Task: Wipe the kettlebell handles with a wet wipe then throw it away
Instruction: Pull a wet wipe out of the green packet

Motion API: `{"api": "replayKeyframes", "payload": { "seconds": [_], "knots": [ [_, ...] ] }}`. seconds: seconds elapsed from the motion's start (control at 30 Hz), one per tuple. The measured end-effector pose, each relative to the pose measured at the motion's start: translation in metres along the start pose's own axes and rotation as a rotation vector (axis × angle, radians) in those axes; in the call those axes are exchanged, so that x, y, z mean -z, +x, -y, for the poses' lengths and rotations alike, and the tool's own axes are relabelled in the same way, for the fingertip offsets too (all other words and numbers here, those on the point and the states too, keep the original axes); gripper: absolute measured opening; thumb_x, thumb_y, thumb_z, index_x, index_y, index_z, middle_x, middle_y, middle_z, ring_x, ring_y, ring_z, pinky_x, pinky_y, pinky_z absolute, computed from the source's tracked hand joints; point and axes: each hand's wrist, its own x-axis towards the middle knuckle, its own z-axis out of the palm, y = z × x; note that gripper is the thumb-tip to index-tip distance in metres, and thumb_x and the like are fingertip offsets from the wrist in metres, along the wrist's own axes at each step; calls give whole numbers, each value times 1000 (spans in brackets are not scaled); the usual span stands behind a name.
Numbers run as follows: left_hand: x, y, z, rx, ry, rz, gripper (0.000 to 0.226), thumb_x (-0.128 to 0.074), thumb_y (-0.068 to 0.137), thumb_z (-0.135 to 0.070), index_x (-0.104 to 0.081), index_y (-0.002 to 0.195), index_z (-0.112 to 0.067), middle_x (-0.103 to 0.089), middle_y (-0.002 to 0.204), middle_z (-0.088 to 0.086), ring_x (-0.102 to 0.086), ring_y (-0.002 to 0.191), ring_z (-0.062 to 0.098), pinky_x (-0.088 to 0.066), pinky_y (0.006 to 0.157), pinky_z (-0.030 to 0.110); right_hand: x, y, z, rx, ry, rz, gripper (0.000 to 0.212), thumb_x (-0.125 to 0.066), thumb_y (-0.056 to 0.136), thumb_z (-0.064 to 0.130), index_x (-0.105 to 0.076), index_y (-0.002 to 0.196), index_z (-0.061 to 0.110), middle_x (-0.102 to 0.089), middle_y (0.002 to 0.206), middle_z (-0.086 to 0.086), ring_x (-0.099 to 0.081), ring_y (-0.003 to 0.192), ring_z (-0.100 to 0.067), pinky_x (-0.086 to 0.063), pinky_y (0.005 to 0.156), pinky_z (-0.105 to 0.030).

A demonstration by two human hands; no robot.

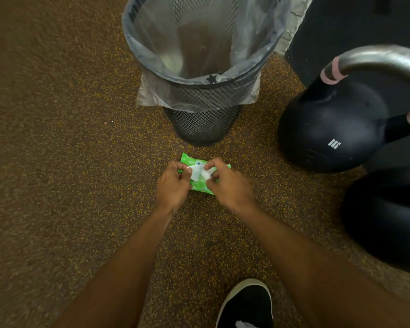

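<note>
I log: glossy green wipe pack [202, 185], flat on speckled rubber floor [69, 162] near the mesh bin [202, 121]. My left hand [173, 187] and right hand [229, 187] pinch its white wipe [197, 174] with curled fingers. Round black kettlebell [334, 129], steel handle [384, 58]: right.

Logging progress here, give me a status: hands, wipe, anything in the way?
Left hand, right hand both pinching white sheet atop green wipe pack on floor. Kettlebell handle untouched. Bin just beyond pack, nothing blocking.

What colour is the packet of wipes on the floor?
Bright green. The wipes packet shows best in the head view, the only view here.
</note>
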Motion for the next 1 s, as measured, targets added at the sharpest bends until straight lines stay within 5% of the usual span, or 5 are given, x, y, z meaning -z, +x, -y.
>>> {"api": "replayKeyframes", "payload": {
  "seconds": [0.1,0.67,0.87,1.0],
  "knots": [
    [1,-1,-1,-8,1,5,12,-54,101,-29,-57,99,-18,-69,80,1,-63,61,14,-44,54,29,-1,0,2,57,-91,13,41,-65,86,21,-52,121,39,-63,119,5,-62,104,-25,-48,79,-36],
    [4,-2,-8,-16,78,-1,11,-52,100,-35,-52,90,-30,-68,91,1,-68,80,27,-55,75,56,-8,6,-8,-109,145,-159,17,-63,91,36,-67,105,27,-73,104,4,-67,94,-21,-53,79,-37],
    [2,-1,-8,-21,144,-16,8,-53,100,-36,-52,94,-30,-68,89,-1,-68,79,23,-55,75,54,-5,1,-12,-15,236,-223,8,-59,93,23,-62,100,23,-65,87,10,-65,82,-19,-49,70,-34],
    [2,2,-7,-11,158,15,11,-54,98,-38,-49,89,-35,-69,90,-2,-70,79,25,-57,76,52,0,-5,-12,48,329,-199,20,-54,94,11,-63,109,21,-64,98,13,-61,85,-12,-46,71,-29]
  ]
}}
